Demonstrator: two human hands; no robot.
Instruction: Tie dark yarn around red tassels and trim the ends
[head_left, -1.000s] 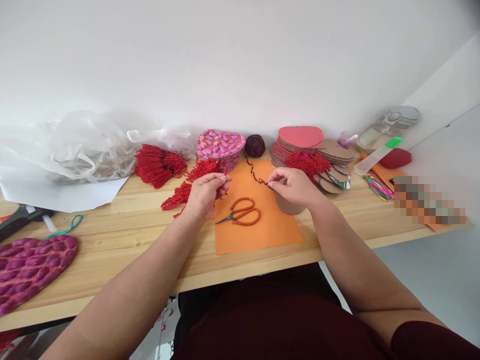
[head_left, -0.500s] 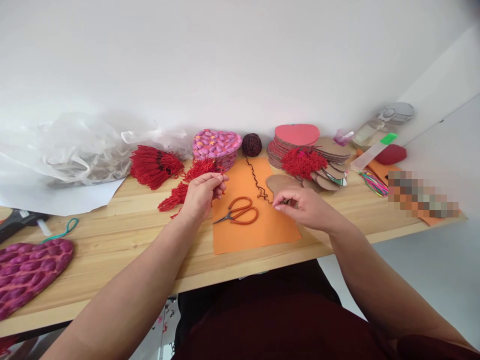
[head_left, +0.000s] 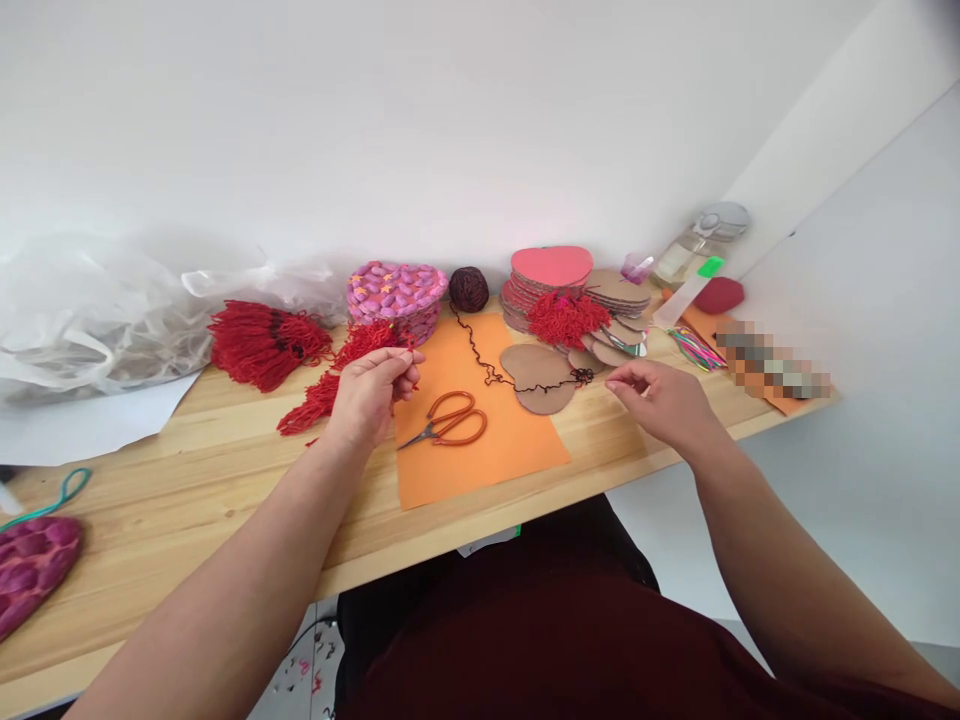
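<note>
One filled plastic bag (head_left: 97,335) sits behind red tassels (head_left: 262,343).

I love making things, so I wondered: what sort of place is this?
It looks like a craft table, maybe in a small workshop: there are scissors, a ball of dark yarn and a stack of cut cardboard shapes.

Both arms reach forward, left forearm (head_left: 240,565) slanting inward to a left hand (head_left: 367,395) with thumb and forefinger pinched, other fingers curled, while opposite, well apart, the right hand (head_left: 664,405) bends inward at the wrist, its fingertips seemingly meeting, too small to be sure.
</note>
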